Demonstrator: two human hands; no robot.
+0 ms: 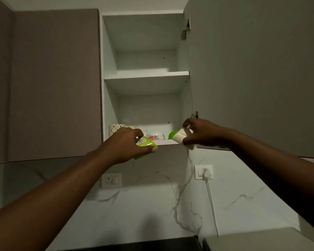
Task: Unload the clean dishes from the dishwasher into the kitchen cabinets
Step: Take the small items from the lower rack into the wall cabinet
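Standing open overhead, wall cabinet [147, 75], upper shelf bare, bottom shelf [168, 141] already carrying a patterned mug [116, 129] at far left and a floral bowl [157, 136] further in, so unloading looks partly done; dishwasher out of view, remainder impossible to judge. Raised to the shelf's front edge, left hand [130, 144], fingers curled round a green container [146, 146] bearing a label. Alongside, right hand [200, 134], pinching a white-and-green cup [180, 137], tipped toward the shelf, not yet set down.
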